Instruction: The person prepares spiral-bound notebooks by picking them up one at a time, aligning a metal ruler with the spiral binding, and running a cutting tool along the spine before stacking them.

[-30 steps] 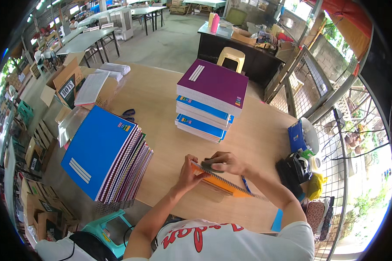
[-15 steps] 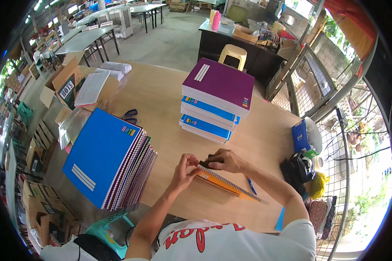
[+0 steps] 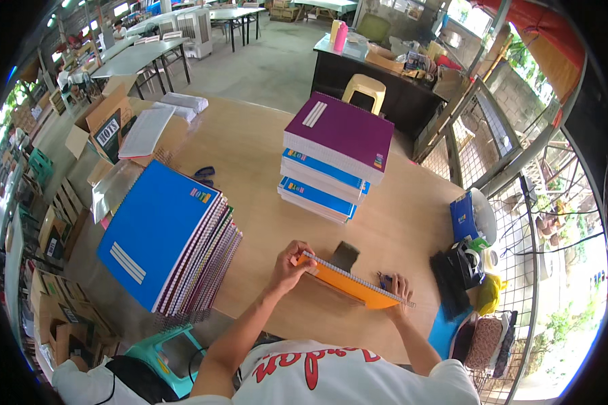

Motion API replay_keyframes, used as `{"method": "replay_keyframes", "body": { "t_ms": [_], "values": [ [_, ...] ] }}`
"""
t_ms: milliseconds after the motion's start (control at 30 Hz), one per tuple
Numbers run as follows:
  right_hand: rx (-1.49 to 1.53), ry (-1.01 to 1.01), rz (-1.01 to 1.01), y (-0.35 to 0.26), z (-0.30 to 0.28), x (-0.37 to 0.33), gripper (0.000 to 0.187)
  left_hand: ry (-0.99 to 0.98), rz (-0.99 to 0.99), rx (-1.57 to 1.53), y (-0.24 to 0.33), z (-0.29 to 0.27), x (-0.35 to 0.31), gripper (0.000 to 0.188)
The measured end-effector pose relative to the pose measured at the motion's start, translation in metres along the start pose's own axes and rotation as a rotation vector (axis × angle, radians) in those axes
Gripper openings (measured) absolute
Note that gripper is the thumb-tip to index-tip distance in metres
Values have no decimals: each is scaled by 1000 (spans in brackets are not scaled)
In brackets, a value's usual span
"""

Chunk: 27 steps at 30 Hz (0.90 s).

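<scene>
An orange spiral-bound notebook stands tilted on its edge, its wire coil running along the top. My left hand pinches its left end between thumb and fingers. At the right end of the coil, my right hand has its fingers curled over a small blue-handled tool, whose other parts are hidden under the hand. A dark block lies on the table just behind the notebook, touched by neither hand.
A tall pile of spiral notebooks, blue on top, stands at left. Farther back is another stack with a purple cover. Dark blue scissors lie between them. Boxes and bags crowd the right edge beside a wire mesh.
My right hand has let go of the dark block, leaving it on the table, and moved right and nearer to the blue-handled tool. My left hand still holds the notebook.
</scene>
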State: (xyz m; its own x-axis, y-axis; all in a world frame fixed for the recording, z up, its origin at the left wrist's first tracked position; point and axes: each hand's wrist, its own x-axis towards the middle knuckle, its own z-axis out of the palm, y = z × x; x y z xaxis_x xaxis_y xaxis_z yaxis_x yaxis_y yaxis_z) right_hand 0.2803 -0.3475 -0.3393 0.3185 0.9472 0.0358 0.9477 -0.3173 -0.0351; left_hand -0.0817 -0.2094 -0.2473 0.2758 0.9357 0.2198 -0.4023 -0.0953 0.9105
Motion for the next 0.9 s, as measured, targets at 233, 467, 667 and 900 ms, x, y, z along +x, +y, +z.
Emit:
{"method": "replay_keyframes", "body": {
  "t_ms": [233, 467, 667, 900],
  "values": [
    [682, 440, -276, -23, -111, 58, 42, 60, -103, -33, 6, -8, -7, 21],
    [166, 395, -1113, -186, -295, 79, 38, 45, -115, -85, 11, 7, 3, 21],
    [-337, 491, -1514, -229, -289, 95, 20, 35, -79, -138, 9, 13, 5, 18],
    [-442, 467, -1598, -239, -292, 94, 14, 13, -49, -127, 1, 4, 6, 20]
  ]
}}
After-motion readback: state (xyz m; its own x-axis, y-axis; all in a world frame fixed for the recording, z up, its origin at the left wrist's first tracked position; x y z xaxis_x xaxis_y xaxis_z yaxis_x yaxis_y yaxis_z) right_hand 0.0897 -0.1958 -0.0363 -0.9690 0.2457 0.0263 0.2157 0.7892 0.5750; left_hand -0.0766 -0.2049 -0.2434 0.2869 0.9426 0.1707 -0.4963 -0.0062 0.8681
